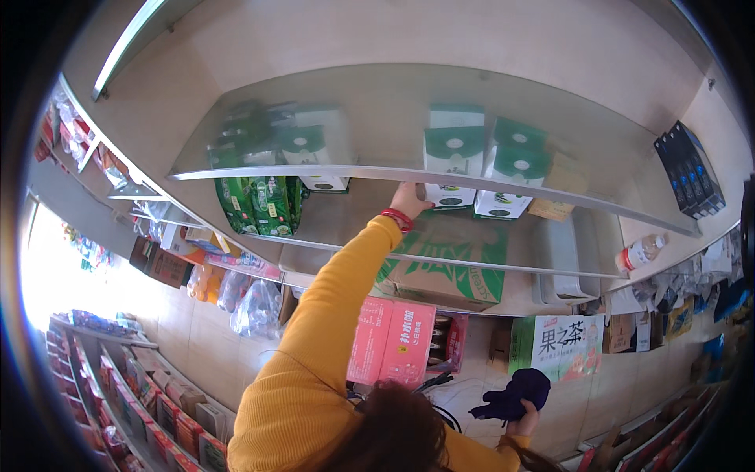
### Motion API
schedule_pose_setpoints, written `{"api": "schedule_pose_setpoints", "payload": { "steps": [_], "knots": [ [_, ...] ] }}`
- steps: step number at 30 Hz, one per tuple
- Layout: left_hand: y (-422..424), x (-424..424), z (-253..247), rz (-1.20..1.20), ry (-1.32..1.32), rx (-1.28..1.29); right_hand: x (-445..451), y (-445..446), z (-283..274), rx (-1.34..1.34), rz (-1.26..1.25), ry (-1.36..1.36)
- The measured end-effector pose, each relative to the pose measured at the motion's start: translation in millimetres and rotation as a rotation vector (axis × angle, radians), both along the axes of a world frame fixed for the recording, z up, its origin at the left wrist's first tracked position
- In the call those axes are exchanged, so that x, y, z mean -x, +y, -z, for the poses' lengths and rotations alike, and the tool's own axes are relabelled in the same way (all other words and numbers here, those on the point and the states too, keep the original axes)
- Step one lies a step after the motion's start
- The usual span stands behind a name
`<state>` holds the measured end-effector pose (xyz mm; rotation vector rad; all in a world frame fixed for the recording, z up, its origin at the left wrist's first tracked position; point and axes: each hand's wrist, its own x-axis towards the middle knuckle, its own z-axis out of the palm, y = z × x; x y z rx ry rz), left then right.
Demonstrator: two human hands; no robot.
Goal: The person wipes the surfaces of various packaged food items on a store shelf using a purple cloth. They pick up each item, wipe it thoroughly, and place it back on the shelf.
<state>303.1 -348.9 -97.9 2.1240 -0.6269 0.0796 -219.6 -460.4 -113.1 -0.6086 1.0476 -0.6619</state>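
My left arm, in a yellow ribbed sleeve, reaches into a shelving unit below a glass shelf. At the left side of a white-and-green box is my left hand, with a red bracelet at the wrist. Its thumb points towards the box front; the shelf's edge hides the fingers, so a grip cannot be made out. Low on the right, my right hand holds a bunched dark purple cloth. Another white-and-green box stands right of the first, and green packets are further left.
Below are a large cardboard carton, a pink carton and a white-and-green carton. A plastic bottle and dark boxes are at the right. Bags lie left on the tiled floor; stocked racks stand behind.
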Motion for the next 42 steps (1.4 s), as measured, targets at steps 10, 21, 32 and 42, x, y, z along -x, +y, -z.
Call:
{"api": "schedule_pose_setpoints", "payload": {
  "steps": [10, 21, 32, 42],
  "knots": [
    [159.2, -61.5, -125.5, -0.630, -0.851, -0.290, -11.0, -4.3, 16.7, 0.012, -0.018, 0.115],
    [204.1, -56.3, -137.4, -0.270, -0.611, -0.149, -37.6, 35.7, 0.7, 0.001, -0.094, -0.022],
    [233.8, 24.0, -121.2, -0.049, -0.625, -0.050, -93.3, 104.6, -48.2, 0.130, -0.248, -0.157],
    [309.5, 162.7, -193.5, 0.196, -0.268, 0.319, -209.0, 198.7, -33.3, -0.221, -0.530, -0.644]
  ]
}}
